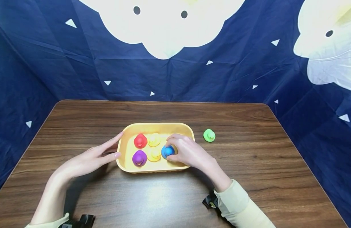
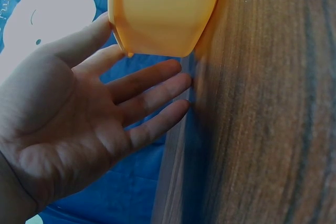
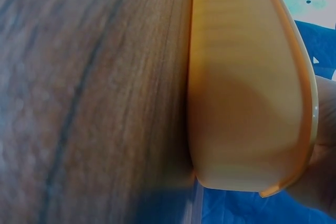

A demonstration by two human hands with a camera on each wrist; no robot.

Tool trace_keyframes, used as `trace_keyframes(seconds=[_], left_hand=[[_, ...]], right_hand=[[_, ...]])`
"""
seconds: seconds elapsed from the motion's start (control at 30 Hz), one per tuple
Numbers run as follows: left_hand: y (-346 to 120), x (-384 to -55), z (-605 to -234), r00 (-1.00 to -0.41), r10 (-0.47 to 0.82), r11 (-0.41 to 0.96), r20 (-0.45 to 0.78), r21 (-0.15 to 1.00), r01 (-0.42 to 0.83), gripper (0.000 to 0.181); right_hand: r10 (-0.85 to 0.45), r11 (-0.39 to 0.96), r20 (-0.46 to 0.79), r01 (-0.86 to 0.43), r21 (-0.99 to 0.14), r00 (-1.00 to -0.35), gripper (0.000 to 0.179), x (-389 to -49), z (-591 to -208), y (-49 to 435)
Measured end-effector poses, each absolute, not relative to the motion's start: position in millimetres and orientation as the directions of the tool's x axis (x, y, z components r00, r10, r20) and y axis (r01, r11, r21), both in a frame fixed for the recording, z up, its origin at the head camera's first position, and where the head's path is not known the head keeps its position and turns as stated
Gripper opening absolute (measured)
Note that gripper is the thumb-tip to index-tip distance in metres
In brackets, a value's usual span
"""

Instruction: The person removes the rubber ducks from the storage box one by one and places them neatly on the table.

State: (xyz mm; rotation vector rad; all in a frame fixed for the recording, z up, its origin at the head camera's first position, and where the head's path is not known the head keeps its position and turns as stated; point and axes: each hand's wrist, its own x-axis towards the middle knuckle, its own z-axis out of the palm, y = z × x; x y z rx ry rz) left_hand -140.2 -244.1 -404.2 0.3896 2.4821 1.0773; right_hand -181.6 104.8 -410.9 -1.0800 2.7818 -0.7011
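A yellow plastic basin (image 1: 124, 163) sits on the table, holding small rubber ducks. Inside are a red duck (image 1: 140, 141), a purple duck (image 1: 139, 158), two yellow ducks (image 1: 154, 139) and a blue duck (image 1: 167, 152). My right hand (image 1: 189, 152) reaches over the basin's right end and pinches the blue duck between thumb and fingers. With fingers extended, my left hand (image 1: 85, 161) touches the basin's left end at the rim. The left wrist view shows its other fingers spread below the basin's end wall (image 2: 163, 17). In the right wrist view the basin wall (image 3: 241, 93) hides most of my right hand.
A green duck (image 1: 209, 135) stands on the wooden table (image 1: 249, 158), to the right of the basin. Behind the table's far edge hangs a dark blue cloth (image 1: 129, 76) with white cloud and triangle prints.
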Motion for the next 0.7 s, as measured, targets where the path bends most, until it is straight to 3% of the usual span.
trace_keyframes(seconds=[0.7], left_hand=[[-241.2, -138.9, -403.3, -0.880, 0.390, 0.678, -0.272, 0.731, 0.074, 0.071]], right_hand=[[-0.630, 0.611, 0.093, -0.567, -0.553, -0.771, 0.027, -182.3, -404.7, 109.9]])
